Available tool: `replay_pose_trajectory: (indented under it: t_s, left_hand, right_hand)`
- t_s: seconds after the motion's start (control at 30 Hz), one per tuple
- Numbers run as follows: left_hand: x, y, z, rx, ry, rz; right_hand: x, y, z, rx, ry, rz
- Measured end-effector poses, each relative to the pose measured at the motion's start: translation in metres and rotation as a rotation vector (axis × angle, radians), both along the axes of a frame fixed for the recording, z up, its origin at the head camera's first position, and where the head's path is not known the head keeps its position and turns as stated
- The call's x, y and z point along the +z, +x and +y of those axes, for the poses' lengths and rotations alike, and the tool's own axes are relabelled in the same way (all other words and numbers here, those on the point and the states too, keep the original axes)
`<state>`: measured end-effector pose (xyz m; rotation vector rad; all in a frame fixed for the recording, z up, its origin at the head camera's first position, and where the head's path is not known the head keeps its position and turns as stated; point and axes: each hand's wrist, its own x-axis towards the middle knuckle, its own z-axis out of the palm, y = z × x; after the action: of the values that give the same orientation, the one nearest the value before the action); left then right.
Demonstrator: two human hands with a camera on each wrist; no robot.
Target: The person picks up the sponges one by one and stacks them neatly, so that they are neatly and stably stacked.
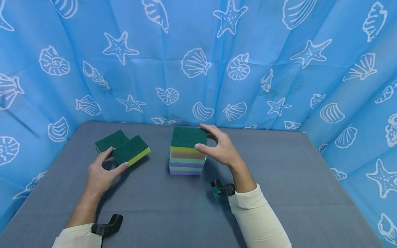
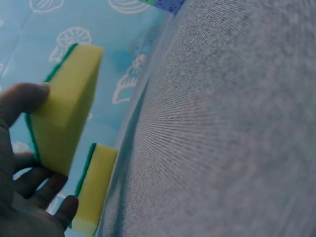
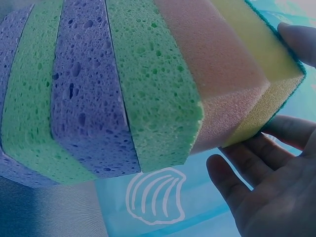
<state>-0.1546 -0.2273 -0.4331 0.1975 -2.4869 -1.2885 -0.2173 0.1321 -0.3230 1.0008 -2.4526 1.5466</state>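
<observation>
My left hand (image 1: 100,175) pinches a yellow sponge with a dark green scouring pad (image 1: 131,150) between thumb and fingers. It is raised and tilted, pad side up. A second green-and-yellow sponge (image 2: 96,190) lies behind it on the table, partly covered in the head view. At the middle stands a sponge stack (image 1: 186,165): purple and light green layers below, then a pink sponge (image 3: 217,94), then a green-topped yellow sponge (image 1: 188,136). My right hand (image 1: 221,146) holds that top sponge at its right end, thumb at the front corner and fingers at the back.
Grey cloth covers the table (image 1: 167,213). A blue curtain (image 1: 149,79) with white shells and starfish hangs behind the far edge and along both sides. Dark wrist bands (image 1: 107,225) are on both forearms.
</observation>
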Motion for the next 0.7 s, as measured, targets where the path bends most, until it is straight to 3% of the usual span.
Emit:
replay_pose_trajectory:
  t_s: [0.17, 0.4, 0.7]
  left_hand:
    - [0.004, 0.001, 0.001, 0.005, 0.028, 0.096]
    - [0.016, 0.001, 0.003, 0.023, 0.024, 0.174]
    - [0.034, 0.007, 0.004, 0.024, 0.087, 0.289]
  right_hand:
    - [0.000, 0.000, 0.000, 0.000, 0.002, -0.002]
    - [0.001, 0.000, 0.000, -0.001, -0.001, -0.008]
    - [0.000, 0.000, 0.000, 0.000, 0.003, -0.013]
